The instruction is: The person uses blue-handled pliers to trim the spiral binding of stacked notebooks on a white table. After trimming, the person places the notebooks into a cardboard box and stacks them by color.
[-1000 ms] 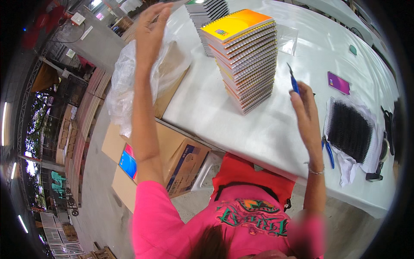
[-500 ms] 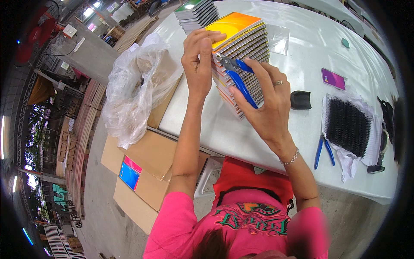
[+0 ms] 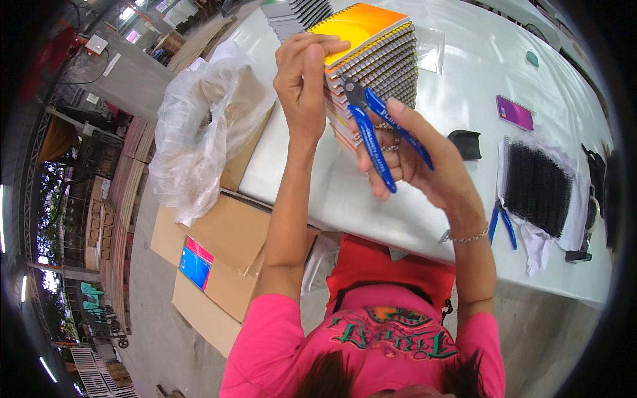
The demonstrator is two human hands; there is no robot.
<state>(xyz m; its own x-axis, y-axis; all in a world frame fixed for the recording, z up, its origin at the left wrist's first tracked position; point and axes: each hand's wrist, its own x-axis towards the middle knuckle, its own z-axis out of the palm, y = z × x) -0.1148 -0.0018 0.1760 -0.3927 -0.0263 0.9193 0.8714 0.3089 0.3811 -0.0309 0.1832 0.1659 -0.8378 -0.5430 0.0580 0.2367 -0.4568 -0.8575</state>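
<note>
A tall stack of spiral-bound notebooks (image 3: 381, 69) stands on the white table (image 3: 468, 79), its wire coils facing right and toward me. The top notebook (image 3: 371, 23) has a yellow and orange cover. Bent over its near left corner, my left hand (image 3: 302, 86) grips that corner, fingers on the cover. My right hand (image 3: 438, 159) holds blue-handled cutting pliers (image 3: 373, 139), handles spread apart. The pliers' dark jaws point at the coil ends near the stack's left corner; whether they touch a wire, I cannot tell.
Another notebook stack (image 3: 295, 20) stands behind. A clear plastic bag (image 3: 189, 132) and an open cardboard box (image 3: 225, 242) with a blue-pink notebook (image 3: 198, 264) are left. On the right lie a purple notebook (image 3: 514, 113), black coils (image 3: 537, 189), more blue pliers (image 3: 504, 225) and a black curved piece (image 3: 464, 144).
My right hand has turned over and drawn slightly down, and the pliers' handles have spread wider. My left hand stays at the notebook corner. The whole view has shifted a little.
</note>
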